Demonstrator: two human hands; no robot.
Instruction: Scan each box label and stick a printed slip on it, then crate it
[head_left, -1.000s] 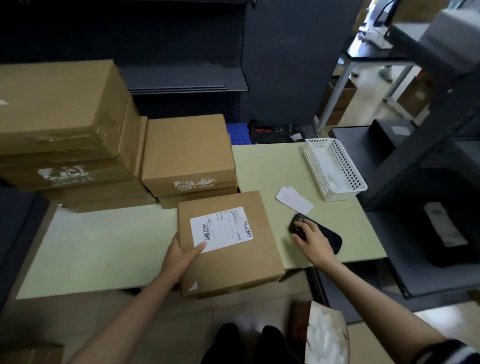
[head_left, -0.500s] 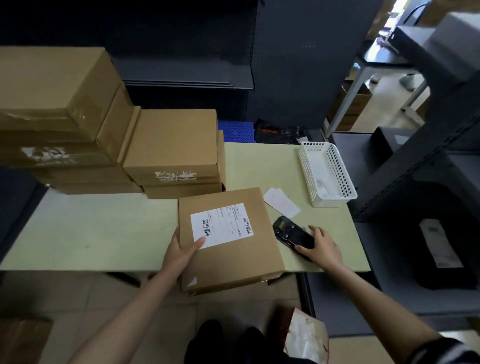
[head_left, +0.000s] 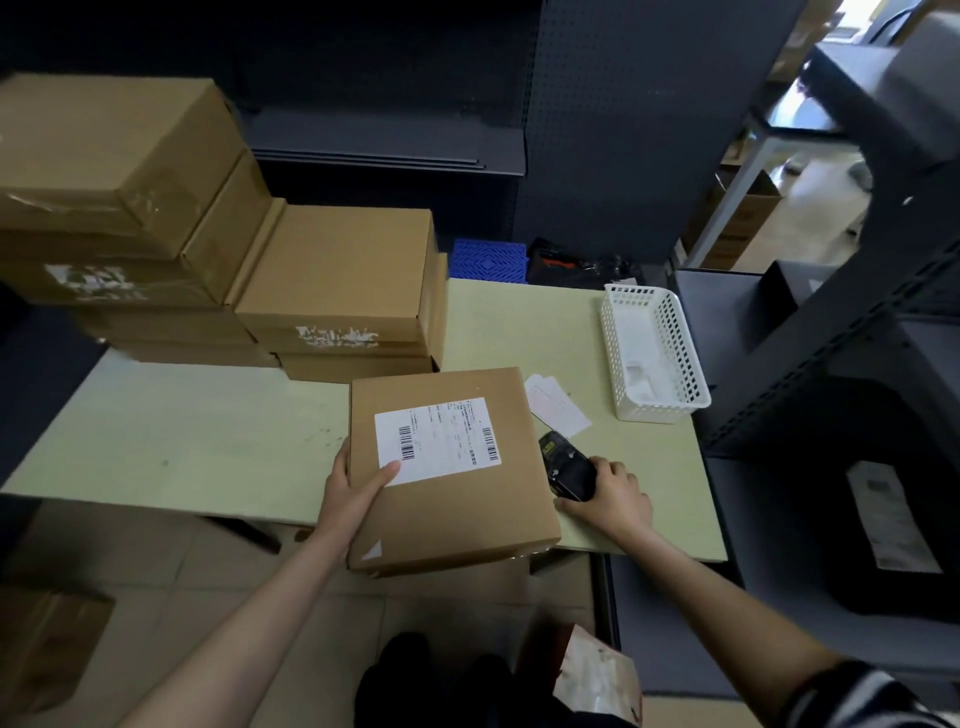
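Note:
A flat brown box (head_left: 457, 499) lies at the near edge of the pale green table (head_left: 182, 441), overhanging it, with a white barcoded label (head_left: 436, 439) on top. My left hand (head_left: 353, 488) holds the box's left side, thumb on the label's corner. Right of the box, my right hand (head_left: 613, 499) grips a black handheld scanner (head_left: 566, 465) that rests on the table. Printed slips (head_left: 558, 410) lie just beyond the scanner.
Stacks of brown boxes (head_left: 332, 291) fill the table's back left. A white perforated basket (head_left: 654, 358) stands at the right edge. Dark metal shelving (head_left: 857, 364) rises on the right. A blue crate (head_left: 488, 257) sits behind the table. An open box (head_left: 592, 675) is on the floor.
My right hand has closed around the scanner and drawn it nearer to the box. The left hand keeps its hold on the box, which has not shifted.

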